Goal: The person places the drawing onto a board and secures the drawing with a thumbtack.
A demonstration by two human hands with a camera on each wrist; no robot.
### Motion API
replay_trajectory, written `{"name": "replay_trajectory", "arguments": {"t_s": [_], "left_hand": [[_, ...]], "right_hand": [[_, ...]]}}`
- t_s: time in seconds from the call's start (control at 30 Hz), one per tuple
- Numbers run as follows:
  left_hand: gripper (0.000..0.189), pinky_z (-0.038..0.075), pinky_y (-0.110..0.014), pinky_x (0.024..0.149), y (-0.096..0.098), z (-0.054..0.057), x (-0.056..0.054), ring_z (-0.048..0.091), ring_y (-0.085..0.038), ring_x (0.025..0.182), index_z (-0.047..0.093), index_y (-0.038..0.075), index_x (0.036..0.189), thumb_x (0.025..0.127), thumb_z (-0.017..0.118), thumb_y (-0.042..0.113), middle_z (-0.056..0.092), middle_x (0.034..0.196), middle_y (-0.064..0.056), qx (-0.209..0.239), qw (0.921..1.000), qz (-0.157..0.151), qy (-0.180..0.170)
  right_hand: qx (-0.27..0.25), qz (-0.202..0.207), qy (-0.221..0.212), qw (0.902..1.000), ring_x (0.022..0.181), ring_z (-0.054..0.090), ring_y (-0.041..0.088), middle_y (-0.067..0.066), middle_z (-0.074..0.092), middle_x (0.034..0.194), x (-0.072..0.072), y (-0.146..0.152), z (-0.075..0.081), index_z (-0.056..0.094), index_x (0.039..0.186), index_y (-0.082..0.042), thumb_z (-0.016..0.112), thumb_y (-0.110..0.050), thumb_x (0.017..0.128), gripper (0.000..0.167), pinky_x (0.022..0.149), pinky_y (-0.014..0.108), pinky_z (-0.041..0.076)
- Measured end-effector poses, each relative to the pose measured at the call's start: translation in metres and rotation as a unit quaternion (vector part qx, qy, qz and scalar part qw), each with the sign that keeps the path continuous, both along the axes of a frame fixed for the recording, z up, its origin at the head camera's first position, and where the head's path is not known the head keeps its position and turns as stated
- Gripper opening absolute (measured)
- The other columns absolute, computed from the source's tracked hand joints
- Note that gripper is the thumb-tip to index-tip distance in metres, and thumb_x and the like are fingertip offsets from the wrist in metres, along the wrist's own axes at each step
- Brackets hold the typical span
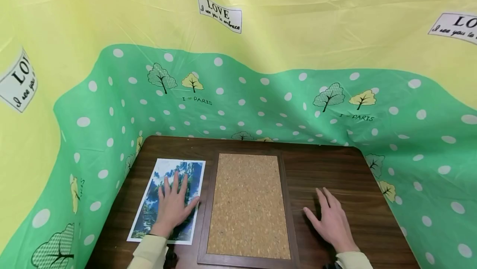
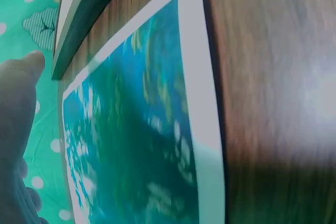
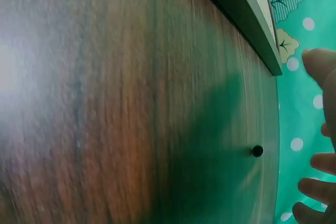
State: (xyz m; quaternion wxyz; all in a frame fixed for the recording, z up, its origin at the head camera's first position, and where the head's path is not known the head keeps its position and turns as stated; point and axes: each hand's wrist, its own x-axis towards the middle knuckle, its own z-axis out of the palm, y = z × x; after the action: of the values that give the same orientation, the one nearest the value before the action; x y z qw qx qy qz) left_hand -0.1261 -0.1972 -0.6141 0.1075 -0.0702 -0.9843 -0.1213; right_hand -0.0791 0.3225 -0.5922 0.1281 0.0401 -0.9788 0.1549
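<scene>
My left hand (image 1: 172, 210) is spread over a printed landscape picture (image 1: 191, 227) with a white border, its fingers straight and apart. In the left wrist view the thumb and fingertips show at the left, above the picture (image 2: 131, 129). A framed cork board (image 1: 247, 207) lies in the middle of the table, just right of the picture. Right of the board, my right hand (image 1: 333, 223) is over the bare wood with fingers extended and holds nothing. Below its fingers in the right wrist view sits a small black round thing (image 3: 256, 151).
The dark wooden table (image 1: 320, 165) is walled in by a green and yellow curtain (image 1: 261, 99) at the back and both sides. The cork board's raised dark frame (image 1: 283, 186) stands between the two hands.
</scene>
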Motion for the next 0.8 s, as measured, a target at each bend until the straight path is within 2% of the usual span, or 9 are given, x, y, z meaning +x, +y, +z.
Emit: {"name": "replay_trajectory", "arguments": {"t_s": [0.2,0.47,0.63,0.8], "left_hand": [[0.089,0.027,-0.081,0.109,-0.016,0.006,0.000,0.026,-0.068,0.144,0.035,0.006,0.162,0.097,0.068,0.056,0.026,0.166,-0.032,0.000,0.9992,0.035,-0.021],[0.085,0.029,-0.081,0.108,-0.038,0.010,0.002,0.030,-0.069,0.141,0.032,0.000,0.162,0.101,0.067,0.049,0.026,0.162,-0.040,0.003,0.9954,0.082,-0.050],[0.084,0.032,-0.080,0.106,-0.048,0.010,0.005,0.033,-0.068,0.139,0.030,0.000,0.163,0.102,0.064,0.047,0.025,0.160,-0.042,0.019,0.9890,0.117,-0.089],[0.082,0.032,-0.081,0.105,-0.052,0.010,0.008,0.036,-0.067,0.136,0.027,0.001,0.163,0.103,0.064,0.043,0.027,0.158,-0.044,0.030,0.9782,0.161,-0.128]], "right_hand": [[-0.006,-0.006,-0.011,0.9999,0.128,0.048,0.058,0.035,0.048,0.146,0.001,0.009,-0.003,0.048,0.149,0.006,0.076,-0.036,0.096,0.073,0.096,0.072,0.043],[-0.015,-0.012,-0.004,0.9998,0.123,0.051,0.057,0.033,0.053,0.140,0.002,0.015,-0.006,0.053,0.145,0.005,0.079,-0.028,0.094,0.066,0.092,0.070,0.046],[-0.021,-0.019,-0.017,0.9995,0.121,0.053,0.056,0.033,0.056,0.136,0.003,0.018,-0.008,0.054,0.144,0.005,0.078,-0.029,0.095,0.064,0.090,0.070,0.047],[-0.025,-0.031,-0.040,0.9984,0.121,0.053,0.055,0.034,0.056,0.136,0.004,0.022,-0.010,0.054,0.144,0.005,0.076,-0.030,0.096,0.063,0.091,0.070,0.047]]}}
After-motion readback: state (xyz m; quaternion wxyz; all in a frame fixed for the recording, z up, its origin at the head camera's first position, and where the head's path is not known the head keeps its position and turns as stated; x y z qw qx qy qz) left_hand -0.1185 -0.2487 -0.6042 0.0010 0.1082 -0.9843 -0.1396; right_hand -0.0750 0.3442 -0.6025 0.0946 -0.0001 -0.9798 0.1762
